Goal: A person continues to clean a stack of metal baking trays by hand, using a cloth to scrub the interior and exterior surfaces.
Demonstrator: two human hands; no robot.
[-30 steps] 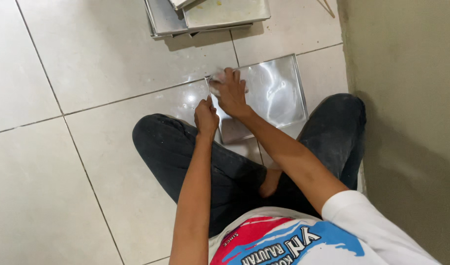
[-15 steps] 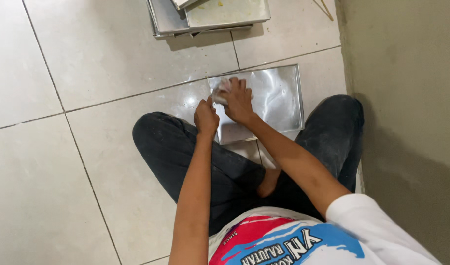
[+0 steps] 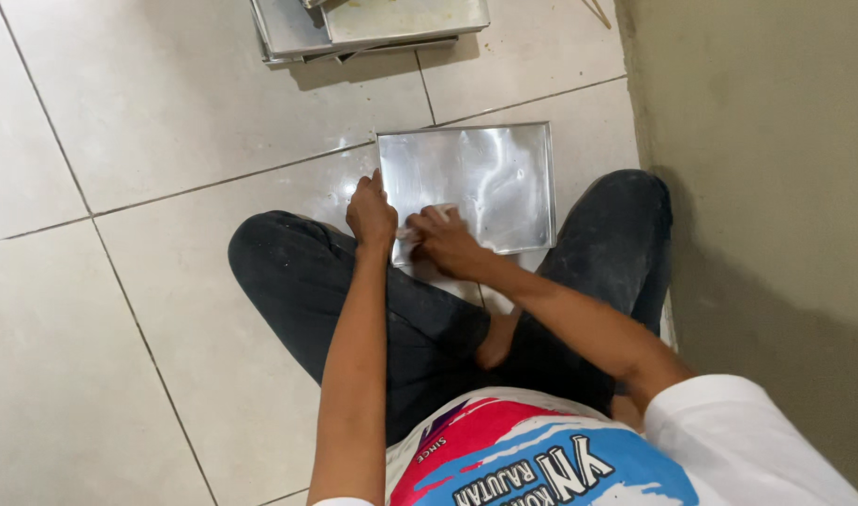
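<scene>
Tile floor (image 3: 167, 141), wall (image 3: 776, 187) rt; hands on metal tray (image 3: 485, 169).

Bakery-style back room, work done on the floor

Pale tiled floor (image 3: 167, 141), plain wall (image 3: 776, 187); stacked metal baking trays (image 3: 373, 23) lie beyond the fingers (image 3: 429, 217).

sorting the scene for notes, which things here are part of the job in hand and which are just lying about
In use:
- left hand, gripping the near left edge of the metal tray
- right hand, pressing a small pale wad on that tray

Lying about:
- stack of trays at the top
- thin stick by the wall
</scene>
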